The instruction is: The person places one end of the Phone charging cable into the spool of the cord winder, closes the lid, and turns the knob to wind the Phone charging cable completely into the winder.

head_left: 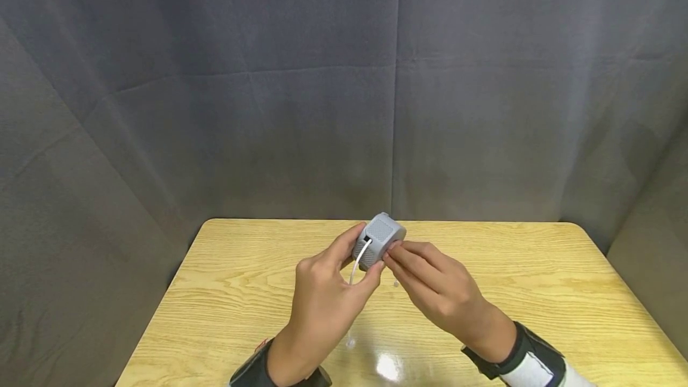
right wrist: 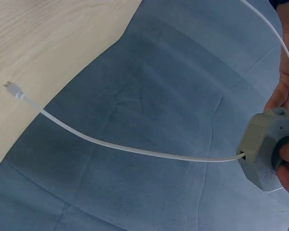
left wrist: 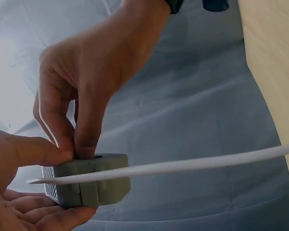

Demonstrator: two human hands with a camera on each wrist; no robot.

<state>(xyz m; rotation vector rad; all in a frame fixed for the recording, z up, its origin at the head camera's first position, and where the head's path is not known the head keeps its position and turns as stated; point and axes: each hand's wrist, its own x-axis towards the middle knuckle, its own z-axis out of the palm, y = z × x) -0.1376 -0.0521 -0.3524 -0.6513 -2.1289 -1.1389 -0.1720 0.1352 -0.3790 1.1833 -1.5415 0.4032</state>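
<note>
A small grey cable winder (head_left: 379, 232) with textened sides is held up above the table. My left hand (head_left: 325, 288) grips its body between thumb and fingers. From the other side, my right hand (head_left: 443, 285) has thumb and fingertips together at a dark round knob (right wrist: 278, 151) in the winder's face; the fingers partly hide it. White cable (right wrist: 135, 149) comes out of a slot in the winder and ends in a metal-tipped plug (right wrist: 13, 90). Another stretch of white cable shows at the upper right of the right wrist view.
Below the hands is a light wood-grain table (head_left: 215, 315) with rounded far corners. Grey curtain (head_left: 269, 136) hangs behind it and along both sides. Dark bands wrap both wrists, the right one (head_left: 529, 354) over a white sleeve.
</note>
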